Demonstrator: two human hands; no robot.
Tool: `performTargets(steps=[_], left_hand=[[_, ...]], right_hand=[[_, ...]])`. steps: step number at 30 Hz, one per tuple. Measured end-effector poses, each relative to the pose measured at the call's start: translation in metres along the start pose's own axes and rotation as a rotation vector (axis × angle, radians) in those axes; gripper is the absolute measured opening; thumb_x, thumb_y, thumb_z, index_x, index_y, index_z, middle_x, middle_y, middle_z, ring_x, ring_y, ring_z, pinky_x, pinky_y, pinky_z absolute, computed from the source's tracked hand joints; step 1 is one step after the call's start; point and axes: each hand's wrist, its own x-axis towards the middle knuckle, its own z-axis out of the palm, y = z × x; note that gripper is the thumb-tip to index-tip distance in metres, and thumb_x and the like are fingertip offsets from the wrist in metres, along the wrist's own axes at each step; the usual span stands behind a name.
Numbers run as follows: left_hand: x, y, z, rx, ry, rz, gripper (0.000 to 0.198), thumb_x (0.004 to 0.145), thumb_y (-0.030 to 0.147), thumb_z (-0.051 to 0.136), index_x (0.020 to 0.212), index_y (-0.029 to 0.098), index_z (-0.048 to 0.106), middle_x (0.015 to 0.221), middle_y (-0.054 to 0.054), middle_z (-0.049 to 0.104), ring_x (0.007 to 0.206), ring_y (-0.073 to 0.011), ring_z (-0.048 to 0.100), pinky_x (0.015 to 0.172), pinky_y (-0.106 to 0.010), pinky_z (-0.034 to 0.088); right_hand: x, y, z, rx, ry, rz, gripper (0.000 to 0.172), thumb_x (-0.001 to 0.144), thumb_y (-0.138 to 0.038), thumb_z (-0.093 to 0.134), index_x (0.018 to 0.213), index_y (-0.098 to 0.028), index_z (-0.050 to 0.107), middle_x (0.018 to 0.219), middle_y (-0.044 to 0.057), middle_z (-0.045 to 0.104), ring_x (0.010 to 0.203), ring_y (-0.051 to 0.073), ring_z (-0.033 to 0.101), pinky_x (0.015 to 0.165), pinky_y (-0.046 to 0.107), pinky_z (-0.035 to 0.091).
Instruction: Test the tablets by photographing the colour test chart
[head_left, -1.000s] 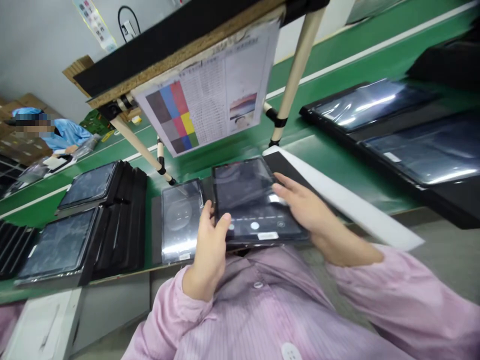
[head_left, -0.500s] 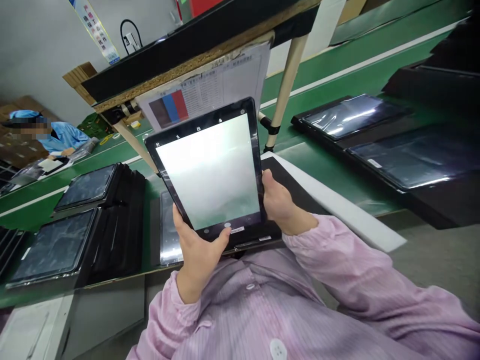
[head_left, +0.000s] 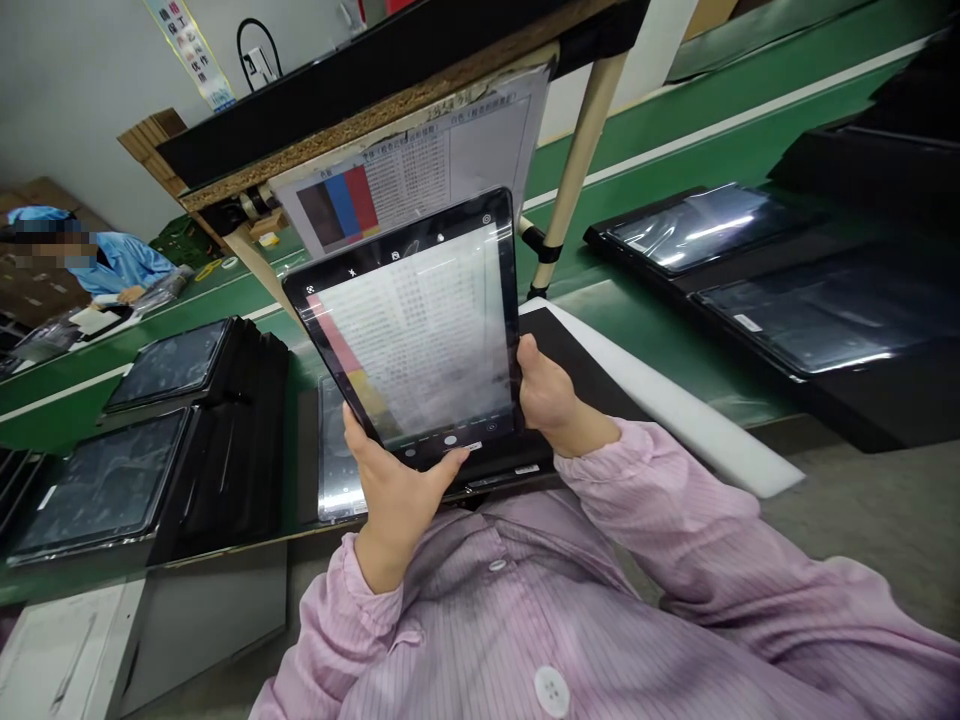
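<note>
A black-framed tablet [head_left: 420,340] is held up in front of me, tilted, with a camera screen lit on it. Its screen shows a pale printed table with pink and yellow patches at the left. My left hand [head_left: 397,490] grips the lower left corner, the thumb lying across the bottom bezel below the round shutter button. My right hand [head_left: 553,395] holds the right edge, thumb on the front, its other fingers hidden behind. Behind the tablet a printed sheet [head_left: 480,150] with colour blocks hangs from the shelf. Another tablet [head_left: 336,450] lies partly hidden by my left hand.
Black trays with film-covered tablets [head_left: 142,480] are stacked at the left, and more tablets [head_left: 832,310] lie in trays at the right. A white foam strip [head_left: 675,400] runs along the bench. A shelf post [head_left: 581,160] stands beyond. A co-worker [head_left: 112,265] sits far left.
The tablet's screen has gone from a blank whitish-green picture to the printed table with colour patches. My left thumb has slid from beside the shutter button to the bezel below it.
</note>
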Motion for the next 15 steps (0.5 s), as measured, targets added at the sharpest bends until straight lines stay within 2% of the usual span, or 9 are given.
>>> performTargets(steps=[8, 15], left_hand=[[-0.0016, 0.0, 0.0004, 0.021, 0.008, -0.007, 0.134, 0.065, 0.053, 0.087, 0.157, 0.018, -0.003, 0.163, -0.027, 0.013, 0.154, -0.0384, 0.019, 0.123, -0.055, 0.027], [-0.0012, 0.0006, -0.0004, 0.035, 0.003, 0.014, 0.134, 0.064, 0.051, 0.088, 0.157, 0.018, -0.004, 0.162, -0.028, 0.012, 0.154, -0.0394, 0.017, 0.123, -0.058, 0.025]], right_hand=[[-0.0001, -0.001, 0.0003, 0.006, -0.01, -0.05, 0.08, 0.07, -0.095, 0.044, 0.106, -0.028, 0.068, 0.11, 0.005, 0.073, 0.133, 0.029, 0.055, 0.097, 0.046, 0.059], [-0.0003, -0.0048, 0.002, -0.118, 0.02, -0.015, 0.088, 0.068, -0.099, 0.031, 0.102, -0.028, 0.068, 0.108, 0.006, 0.073, 0.13, 0.028, 0.057, 0.095, 0.044, 0.059]])
